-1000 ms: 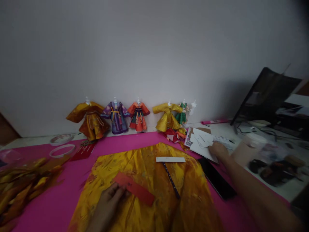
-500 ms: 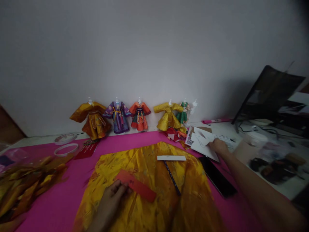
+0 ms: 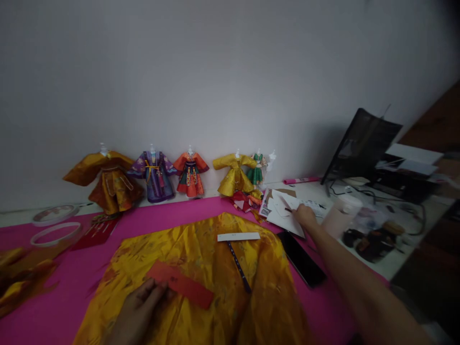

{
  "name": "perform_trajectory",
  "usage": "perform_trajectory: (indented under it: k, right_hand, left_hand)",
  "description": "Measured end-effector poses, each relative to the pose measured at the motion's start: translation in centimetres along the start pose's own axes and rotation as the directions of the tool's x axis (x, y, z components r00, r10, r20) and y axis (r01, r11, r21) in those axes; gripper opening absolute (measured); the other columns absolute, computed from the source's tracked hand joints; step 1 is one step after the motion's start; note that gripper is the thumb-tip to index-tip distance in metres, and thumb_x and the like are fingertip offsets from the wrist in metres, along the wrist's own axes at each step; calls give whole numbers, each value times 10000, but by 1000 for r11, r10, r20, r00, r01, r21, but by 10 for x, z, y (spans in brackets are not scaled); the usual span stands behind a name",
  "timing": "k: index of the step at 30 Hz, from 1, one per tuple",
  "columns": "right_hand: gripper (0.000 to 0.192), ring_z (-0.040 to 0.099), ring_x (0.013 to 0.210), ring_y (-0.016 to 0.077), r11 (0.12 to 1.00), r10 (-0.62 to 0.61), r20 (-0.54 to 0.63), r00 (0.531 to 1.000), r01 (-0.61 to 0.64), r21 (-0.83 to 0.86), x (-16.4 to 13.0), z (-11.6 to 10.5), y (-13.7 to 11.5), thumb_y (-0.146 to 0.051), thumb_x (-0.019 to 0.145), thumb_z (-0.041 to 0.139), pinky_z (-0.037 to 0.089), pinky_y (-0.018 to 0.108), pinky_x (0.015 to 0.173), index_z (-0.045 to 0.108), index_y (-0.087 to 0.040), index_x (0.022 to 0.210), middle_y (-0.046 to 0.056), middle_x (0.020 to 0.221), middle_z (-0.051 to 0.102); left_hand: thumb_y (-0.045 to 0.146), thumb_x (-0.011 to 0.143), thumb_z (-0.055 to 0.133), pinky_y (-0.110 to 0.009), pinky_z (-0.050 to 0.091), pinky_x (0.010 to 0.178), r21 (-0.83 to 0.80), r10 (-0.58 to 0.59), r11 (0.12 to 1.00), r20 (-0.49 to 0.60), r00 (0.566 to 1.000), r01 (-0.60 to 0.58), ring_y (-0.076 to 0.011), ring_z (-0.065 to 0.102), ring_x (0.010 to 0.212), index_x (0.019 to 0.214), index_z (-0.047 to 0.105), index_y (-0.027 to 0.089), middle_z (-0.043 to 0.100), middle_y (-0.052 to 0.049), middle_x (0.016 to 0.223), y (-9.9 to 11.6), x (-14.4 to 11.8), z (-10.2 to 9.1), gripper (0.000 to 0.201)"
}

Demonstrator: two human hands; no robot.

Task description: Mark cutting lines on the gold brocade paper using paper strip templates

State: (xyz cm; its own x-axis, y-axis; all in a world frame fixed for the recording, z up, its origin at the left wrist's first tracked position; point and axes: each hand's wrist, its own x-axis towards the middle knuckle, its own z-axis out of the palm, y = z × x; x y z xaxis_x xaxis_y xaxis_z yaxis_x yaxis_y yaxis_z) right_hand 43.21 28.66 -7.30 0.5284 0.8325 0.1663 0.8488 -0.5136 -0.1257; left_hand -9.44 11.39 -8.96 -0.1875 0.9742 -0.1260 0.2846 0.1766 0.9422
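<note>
left hand (image 3: pixel 139 304) has the red card (image 3: pixel 187 287) pinched over the gold cloth (image 3: pixel 196 244), right hand (image 3: pixel 304 216) is at the white papers (image 3: pixel 282 222), can't tell if its fingers grip anything, looks like the paper-picking bit, so I'd say it calls for a light pinch

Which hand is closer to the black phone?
Right: the right hand is just past the far end of the black phone. The left hand is farther off, to the phone's left, holding the red strip.
</note>
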Motion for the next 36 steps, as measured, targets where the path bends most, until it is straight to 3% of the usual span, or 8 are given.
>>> perform_trajectory:
  k: [4, 11, 22, 27, 32, 36]
  right_hand:
    - [340, 652, 1036, 231, 1000, 15, 31, 999, -15, -23, -2, -4, -7, -375, 967, 618, 558, 438, 881, 611, -149, 1221, 100, 1214, 640]
    - [337, 649, 1042, 232, 999, -19, 77, 997, 22, -49, -14, -3, -23, -368, 967, 619, 557, 438, 886, 610, -151, 1225, 103, 1223, 636]
    - [332, 652, 1036, 229, 994, -69, 106, 992, 78, -77, -31, 5, -38, -371, 970, 614, 558, 439, 882, 611, -155, 1222, 96, 1216, 640]
    - [323, 648, 1048, 233, 991, -103, 91, 990, 110, -76, -46, -6, -45, -377, 971, 610, 548, 454, 901, 618, -159, 1209, 92, 1216, 642]
    - [253, 633, 1073, 240, 968, -251, 18, 968, 251, -4, -66, -29, -63, -319, 1006, 521, 512, 413, 912, 658, -139, 1121, 123, 1196, 646]
    - [257, 602, 1125, 242, 873, -474, -38, 880, 475, 107, -108, -39, -79, -229, 994, 451, 448, 324, 936, 693, -155, 1041, 125, 1137, 669]
  left_hand:
    - [548, 607, 707, -358, 575, 745, -27, -18, 999, -8, 1000, 18, -317, 711, 881, 659, 671, 251, 758, -51, 794, -5, 1, 0, 304]
    - [586, 585, 704, -314, 536, 638, -138, -21, 990, 38, 999, 26, -251, 664, 688, 584, 596, 238, 648, -6, 643, -8, 0, 6, 364]
    - [588, 580, 704, -307, 519, 721, -154, -6, 988, 32, 999, 10, -246, 647, 772, 631, 654, 228, 672, -16, 716, -11, 2, 6, 367]
    - [574, 602, 709, -284, 496, 650, -206, -10, 978, 68, 998, 24, -211, 624, 696, 628, 599, 232, 645, 9, 665, -13, 0, 8, 360]
    - [550, 638, 713, -253, 418, 551, -230, 13, 973, 79, 997, 6, -155, 528, 570, 605, 560, 226, 592, 32, 598, -9, -1, 9, 359]
    - [567, 607, 723, -260, 398, 545, -245, 45, 969, 66, 997, -28, -152, 503, 548, 577, 577, 217, 587, 28, 569, -5, -1, 11, 380]
